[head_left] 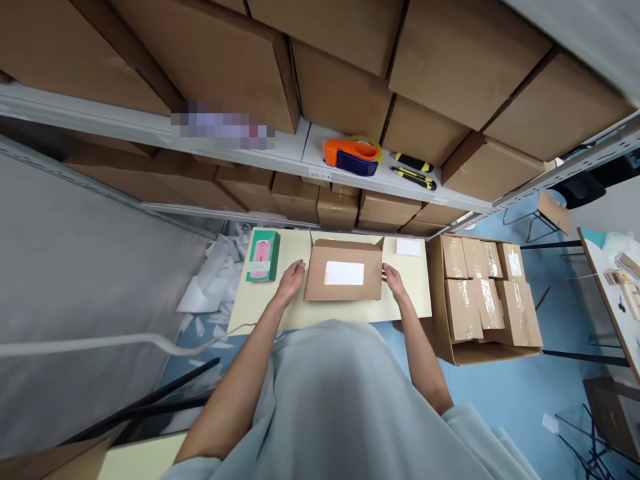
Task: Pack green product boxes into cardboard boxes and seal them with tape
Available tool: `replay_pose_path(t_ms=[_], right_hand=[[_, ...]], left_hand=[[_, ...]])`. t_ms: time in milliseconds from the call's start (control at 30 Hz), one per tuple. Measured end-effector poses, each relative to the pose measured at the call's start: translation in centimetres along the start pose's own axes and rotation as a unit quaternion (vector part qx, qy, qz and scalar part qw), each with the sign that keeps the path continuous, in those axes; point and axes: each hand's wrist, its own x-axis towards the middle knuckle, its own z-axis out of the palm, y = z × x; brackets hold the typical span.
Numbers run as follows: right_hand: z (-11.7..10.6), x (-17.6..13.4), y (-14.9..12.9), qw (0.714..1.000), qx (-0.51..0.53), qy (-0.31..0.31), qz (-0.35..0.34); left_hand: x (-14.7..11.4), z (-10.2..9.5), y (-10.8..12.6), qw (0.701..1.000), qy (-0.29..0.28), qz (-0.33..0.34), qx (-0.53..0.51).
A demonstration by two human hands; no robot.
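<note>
Pale shirt [330, 400] cloth lies nearest me, and past it both hands reach to the box [345, 255] on the desk [418, 280]. My left grip [291, 280] is at its left edge, my right grip [394, 279] at its right edge. I judge the step in hand to be steadying the box from both sides. To do it well, I should press evenly and low, keeping the edges square to me; light force ought to be enough, since card creases easily. Small flaps [381, 244] stick out at the far corners, and I would keep clear of bending them.

On the left my fingertips are drawn together, beside the card; whether they touch it I can't make out. On the right my fingers bend in close to the edge, and I can't be sure of contact or of any clamp there. The label [345, 273] faces me.

Farther along, a green pack [263, 257] lies left of the box and a white stack [409, 247] right of it. Above the desk's far side, the shelf [305, 150] carries a tape dispenser [351, 157] and cutters [413, 163].
</note>
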Motion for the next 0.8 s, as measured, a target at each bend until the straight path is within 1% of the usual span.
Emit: replay_pose_path(t_ms=[100,167,267,367,433,500,533,600,667,733,767,800], right_hand=[[1.0,-0.6,-2.2,1.0,0.005,-0.017,-0.022],[0.8,-1.9,-3.3,0.999,0.016,-0.012,-0.041],[-0.3,-4.5,-4.4,0.997,0.043,0.007,-0.068],[-1.1,-6.7,-4.2,0.995,0.046,0.016,-0.083],[-1.1,-7.5,-3.3,0.996,0.038,0.039,-0.067],[-0.7,-7.7,-2.0,0.997,0.027,0.069,-0.022],[-0.4,-7.7,-1.4,0.997,0.02,0.073,0.005],[-0.1,-7.6,-0.4,0.997,0.004,0.057,0.05],[-0.3,-7.8,-0.3,0.996,-0.01,0.046,0.071],[-0.8,-8.7,-1.4,0.995,-0.026,0.078,0.05],[-1.2,-9.3,-2.4,0.994,-0.039,0.104,0.024],[-1.4,-10.1,-3.6,0.99,-0.056,0.132,-0.011]], left_hand=[[-0.1,-0.2,2.1,0.999,0.0,-0.009,-0.041],[-1.0,-1.0,3.0,0.998,0.003,-0.011,-0.064],[-3.0,-2.5,3.3,0.992,0.013,-0.008,-0.122],[-5.0,-3.4,3.0,0.984,0.018,-0.022,-0.177],[-6.1,-3.3,2.6,0.984,0.012,-0.044,-0.172],[-7.0,-2.9,2.1,0.986,0.007,-0.066,-0.151],[-7.3,-2.6,1.9,0.987,0.008,-0.075,-0.141],[-7.9,-2.4,1.5,0.988,0.018,-0.088,-0.129],[-8.7,-2.7,1.5,0.987,0.031,-0.097,-0.123],[-9.8,-3.8,2.4,0.988,0.056,-0.088,-0.11],[-10.5,-4.4,3.2,0.99,0.075,-0.069,-0.095],[-11.3,-5.2,4.3,0.992,0.103,-0.036,-0.067]])
